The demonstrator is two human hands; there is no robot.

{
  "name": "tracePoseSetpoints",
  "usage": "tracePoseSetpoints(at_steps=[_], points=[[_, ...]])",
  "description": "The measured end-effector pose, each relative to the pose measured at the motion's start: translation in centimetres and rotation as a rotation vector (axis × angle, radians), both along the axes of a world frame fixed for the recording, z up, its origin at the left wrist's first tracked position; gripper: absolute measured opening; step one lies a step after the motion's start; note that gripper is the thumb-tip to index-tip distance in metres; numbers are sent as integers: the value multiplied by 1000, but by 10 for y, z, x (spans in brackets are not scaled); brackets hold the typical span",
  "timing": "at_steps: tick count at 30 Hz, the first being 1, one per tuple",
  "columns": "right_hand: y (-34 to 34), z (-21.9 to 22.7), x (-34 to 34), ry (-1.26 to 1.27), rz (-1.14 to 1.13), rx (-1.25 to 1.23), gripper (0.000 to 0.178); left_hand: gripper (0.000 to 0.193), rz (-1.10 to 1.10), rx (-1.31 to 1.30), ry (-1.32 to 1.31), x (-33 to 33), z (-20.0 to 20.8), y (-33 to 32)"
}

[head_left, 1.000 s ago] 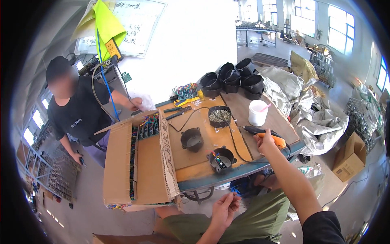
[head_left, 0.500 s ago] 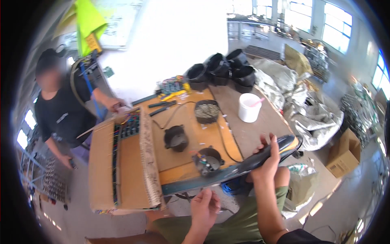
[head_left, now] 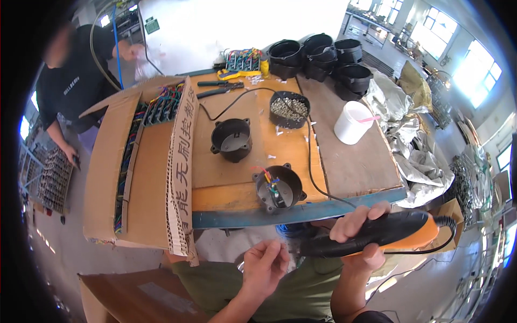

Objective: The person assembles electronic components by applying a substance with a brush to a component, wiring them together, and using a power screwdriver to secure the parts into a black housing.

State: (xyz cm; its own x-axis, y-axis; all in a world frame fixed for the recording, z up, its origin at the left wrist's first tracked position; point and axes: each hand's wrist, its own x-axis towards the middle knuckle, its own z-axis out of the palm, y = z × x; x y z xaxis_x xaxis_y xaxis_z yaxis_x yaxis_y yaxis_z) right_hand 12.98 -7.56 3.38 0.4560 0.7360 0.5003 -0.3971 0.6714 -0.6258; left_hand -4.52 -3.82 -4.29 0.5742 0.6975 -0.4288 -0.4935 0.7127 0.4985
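Observation:
My right hand (head_left: 360,237) grips a long black-and-orange corded power tool (head_left: 396,231), held nearly level in front of the table's near edge. The tool's narrow black end points left; its tip is hard to make out. Just left of that tip is my left hand (head_left: 265,264), its fingers curled and thumb pressed to them; whatever they hold is too small to see. Beyond the hands, a round black housing (head_left: 293,177) has a small circuit board with coloured wires (head_left: 274,189) in it. Another black housing (head_left: 231,141) stands farther left, and a black cup of small metal pieces (head_left: 290,110) behind.
A cardboard box (head_left: 180,161) with wired circuit boards overhangs the table's left. Stacked black housings (head_left: 320,54), pliers (head_left: 221,89) and a white tub (head_left: 353,124) lie farther back. A dark cable (head_left: 311,156) crosses the table. Another person (head_left: 81,75) stands at left.
My right hand has turned the power tool from a slanted to a nearly level pose and brought it lower and nearer my left hand. The whole view has shifted.

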Motion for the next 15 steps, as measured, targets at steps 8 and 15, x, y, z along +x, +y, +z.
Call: tracePoseSetpoints(at_steps=[8, 15], points=[[9, 7, -8, 166, -130, 24, 37, 14, 75, 340, 221, -9, 3, 18], [17, 9, -7, 239, -155, 62, 30, 11, 83, 252, 42, -5, 16, 22]])
